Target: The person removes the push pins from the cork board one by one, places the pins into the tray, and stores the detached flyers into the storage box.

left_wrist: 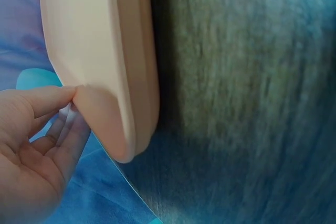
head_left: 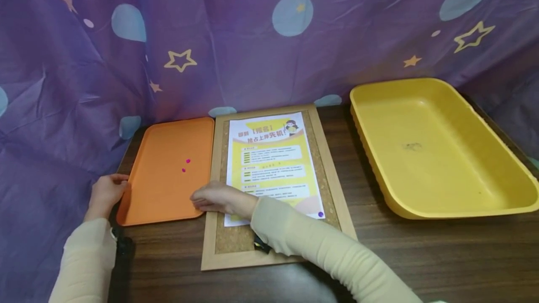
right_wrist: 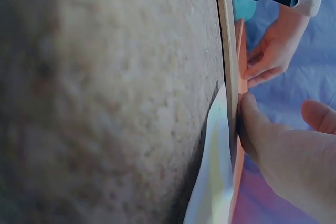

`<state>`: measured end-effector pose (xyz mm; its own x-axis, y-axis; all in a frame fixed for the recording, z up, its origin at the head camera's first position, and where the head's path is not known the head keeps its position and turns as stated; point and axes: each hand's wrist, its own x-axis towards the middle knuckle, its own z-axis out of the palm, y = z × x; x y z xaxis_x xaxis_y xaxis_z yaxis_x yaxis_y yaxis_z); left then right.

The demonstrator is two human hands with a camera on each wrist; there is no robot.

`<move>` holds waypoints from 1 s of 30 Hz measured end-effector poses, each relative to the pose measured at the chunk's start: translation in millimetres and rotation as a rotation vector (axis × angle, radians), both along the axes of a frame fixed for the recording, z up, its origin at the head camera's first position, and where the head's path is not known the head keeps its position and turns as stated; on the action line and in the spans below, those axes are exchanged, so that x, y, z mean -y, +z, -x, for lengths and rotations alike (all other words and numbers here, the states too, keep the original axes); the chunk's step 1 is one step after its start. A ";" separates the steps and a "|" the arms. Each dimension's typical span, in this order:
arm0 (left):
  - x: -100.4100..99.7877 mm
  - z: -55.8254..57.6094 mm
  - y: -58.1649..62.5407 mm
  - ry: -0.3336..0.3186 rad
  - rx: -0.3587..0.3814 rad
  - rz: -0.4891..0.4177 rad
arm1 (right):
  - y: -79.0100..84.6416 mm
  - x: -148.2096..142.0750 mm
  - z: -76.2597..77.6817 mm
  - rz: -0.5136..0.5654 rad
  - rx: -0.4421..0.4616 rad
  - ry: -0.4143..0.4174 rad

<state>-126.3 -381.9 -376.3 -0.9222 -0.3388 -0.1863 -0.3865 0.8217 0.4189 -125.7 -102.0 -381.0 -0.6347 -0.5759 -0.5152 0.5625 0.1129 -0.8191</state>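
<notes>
An orange tray (head_left: 168, 200) lies on the table with two small magenta bits (head_left: 188, 161) on it. My left hand (head_left: 107, 193) pinches the tray's left edge between thumb and fingers, near its front corner. In the left wrist view, the thumb meets the rim of the tray (left_wrist: 86, 35), which looks pale there. My right hand (head_left: 221, 198) reaches across a framed corkboard (head_left: 236, 247) to the tray's right edge. Its lower digit touches the rim, while another digit (right_wrist: 320, 115) stands apart from it in the right wrist view.
A yellow and white printed sheet (head_left: 269, 153) lies on the corkboard, with a purple pin (head_left: 321, 214) at its lower right corner. To the right stands a deep yellow tub (head_left: 455, 172). Behind the table (head_left: 168, 261) hangs a purple cloth (head_left: 244, 50) with stars.
</notes>
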 end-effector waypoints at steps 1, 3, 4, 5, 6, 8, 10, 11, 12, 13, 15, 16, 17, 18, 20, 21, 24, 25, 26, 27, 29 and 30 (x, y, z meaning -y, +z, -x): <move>0.2 0.3 -0.1 0.000 0.001 0.000 | 0.2 0.0 0.2 0.001 0.001 -0.002; 0.9 1.0 -0.3 0.000 0.001 0.000 | 0.6 -0.3 0.5 0.002 0.006 -0.002; 1.0 1.2 -0.7 0.001 -0.003 -0.001 | 0.7 -0.4 0.7 0.002 0.008 -0.002; 1.4 1.6 -1.2 0.004 -0.006 -0.004 | 0.6 -0.7 0.8 0.000 0.010 0.002; 1.6 2.0 -1.6 0.011 -0.005 -0.010 | 0.7 -1.0 1.0 -0.004 0.009 0.004; 2.4 3.6 -3.5 0.027 -0.010 -0.002 | 0.9 -2.0 1.3 -0.008 0.009 0.011; 2.1 4.1 -4.1 0.044 -0.005 -0.014 | 1.2 -3.2 1.2 -0.011 0.002 0.015; 1.7 4.1 -4.1 0.053 -0.001 -0.020 | 1.4 -3.9 1.0 -0.011 0.000 0.015; 1.1 3.8 -3.8 0.056 0.005 -0.023 | 1.6 -4.7 0.7 -0.009 -0.003 0.015; 0.6 3.3 -3.4 0.055 0.007 -0.023 | 2.3 -5.7 0.3 -0.004 -0.005 0.019; -0.6 1.6 -1.7 0.050 0.017 -0.041 | 4.4 -8.3 -0.5 0.008 -0.010 0.024; -1.1 1.0 -1.1 0.048 0.022 -0.041 | 6.1 -10.1 -0.8 0.015 -0.012 0.027; -1.3 0.7 -0.9 0.048 0.023 -0.039 | 8.0 -12.4 -0.7 0.024 -0.017 0.036; -1.4 0.5 -0.7 0.048 0.028 -0.038 | 10.1 -14.9 -0.5 0.032 -0.025 0.048; -1.9 0.3 -0.2 0.057 0.036 -0.041 | 15.2 -21.3 0.2 0.049 -0.045 0.064; -2.2 0.3 0.0 0.062 0.039 -0.043 | 17.7 -25.0 0.9 0.059 -0.057 0.076; -3.0 0.0 0.9 0.064 0.043 -0.047 | 25.4 -38.2 2.8 0.078 -0.085 0.100; -3.0 -0.1 1.5 0.060 0.041 -0.046 | 28.2 -43.2 3.4 0.080 -0.093 0.102; -2.9 -0.1 1.7 0.058 0.037 -0.046 | 30.8 -48.4 4.1 0.082 -0.102 0.108; -2.5 0.0 1.6 0.053 0.033 -0.044 | 33.8 -53.7 4.4 0.082 -0.113 0.110; -1.4 0.2 1.0 0.043 0.021 -0.037 | 40.2 -65.4 5.1 0.070 -0.138 0.121; -1.2 0.3 0.7 0.041 0.020 -0.033 | 43.2 -71.5 5.4 0.063 -0.150 0.132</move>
<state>-126.6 -380.7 -375.6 -0.9036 -0.3698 -0.2161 -0.4282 0.7907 0.4375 -131.0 -30.5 -337.8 -0.6187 -0.6872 -0.3807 0.4172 0.1232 -0.9004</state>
